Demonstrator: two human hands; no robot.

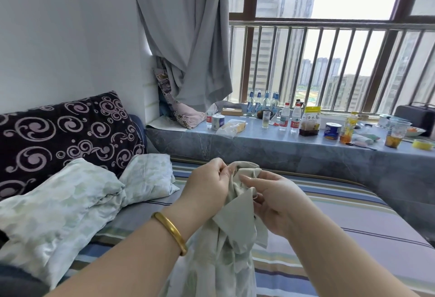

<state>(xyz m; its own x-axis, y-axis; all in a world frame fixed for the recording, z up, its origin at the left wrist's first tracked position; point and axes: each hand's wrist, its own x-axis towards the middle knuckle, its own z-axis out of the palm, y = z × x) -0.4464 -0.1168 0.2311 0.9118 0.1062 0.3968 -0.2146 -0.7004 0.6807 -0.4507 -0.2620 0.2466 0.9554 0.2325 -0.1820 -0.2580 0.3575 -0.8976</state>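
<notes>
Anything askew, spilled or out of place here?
The grey curtain hangs bunched and lopsided, its hem sagging over a floral cushion wedged in the window ledge corner. Bottles and cups crowd the ledge; nothing looks spilled. The pale green cloth gripped by left hand and right hand looks intact.

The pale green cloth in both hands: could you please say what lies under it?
The striped bedsheet shows around the pale green cloth, which the left hand and right hand grip. The patch directly beneath is covered.
</notes>
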